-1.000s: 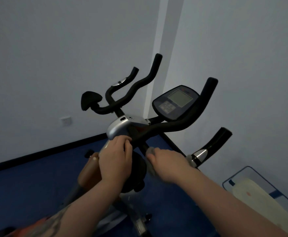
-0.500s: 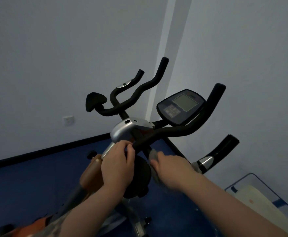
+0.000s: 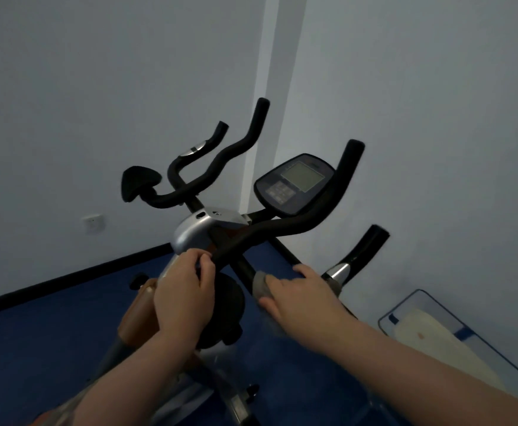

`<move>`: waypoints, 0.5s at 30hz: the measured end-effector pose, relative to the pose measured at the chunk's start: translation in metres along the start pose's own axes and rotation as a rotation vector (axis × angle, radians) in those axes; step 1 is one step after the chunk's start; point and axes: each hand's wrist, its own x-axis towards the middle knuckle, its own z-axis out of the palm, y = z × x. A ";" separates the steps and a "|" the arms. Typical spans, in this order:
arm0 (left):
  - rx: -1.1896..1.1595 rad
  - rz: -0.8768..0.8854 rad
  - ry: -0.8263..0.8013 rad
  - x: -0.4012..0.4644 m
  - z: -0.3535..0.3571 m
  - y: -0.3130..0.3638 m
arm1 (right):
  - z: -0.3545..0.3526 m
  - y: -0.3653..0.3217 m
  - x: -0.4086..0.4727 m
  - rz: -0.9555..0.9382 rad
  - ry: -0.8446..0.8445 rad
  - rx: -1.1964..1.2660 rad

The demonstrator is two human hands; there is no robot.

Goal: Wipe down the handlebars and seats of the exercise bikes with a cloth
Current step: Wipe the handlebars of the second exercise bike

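White wall socket at far left, on the pale matte wall above the blue floor; next, the curved black foam-padded handlebars of the orange-and-silver exercise bike, rising from a brushed silver clamp housing. Your left hand curls its fingers round the bar's lower end just below that housing, steadying it; your right hand presses the crumpled grey cloth against the black stem, fingers closed over the fabric. Behind the bars, the dark oval console with grey screen; at far right, a clear plastic bin on the floor. Risk: the soft foam probably drags on cloth, so a bunched wad may skip patches; pushing hard could twist the bars if your left hand slackens. No seat is visible.
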 end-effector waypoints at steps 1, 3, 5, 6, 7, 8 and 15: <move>0.015 0.027 -0.003 0.000 0.001 -0.002 | 0.004 0.015 -0.013 0.009 0.115 0.001; 0.112 0.184 0.004 0.000 0.001 -0.005 | 0.005 0.054 -0.032 0.052 0.265 -0.095; 0.240 0.427 0.020 0.001 0.001 -0.002 | -0.004 0.093 -0.041 0.098 0.304 -0.193; 0.279 0.550 0.018 0.002 0.002 0.001 | -0.006 0.104 -0.041 0.121 0.337 -0.214; 0.289 0.647 0.009 0.003 0.002 0.002 | -0.008 0.105 -0.039 0.161 0.367 -0.206; 0.271 0.693 -0.005 0.004 0.002 0.002 | -0.007 0.097 -0.036 0.218 0.422 -0.163; 0.144 0.589 -0.042 0.005 0.000 -0.004 | 0.005 0.090 -0.031 0.055 0.496 -0.178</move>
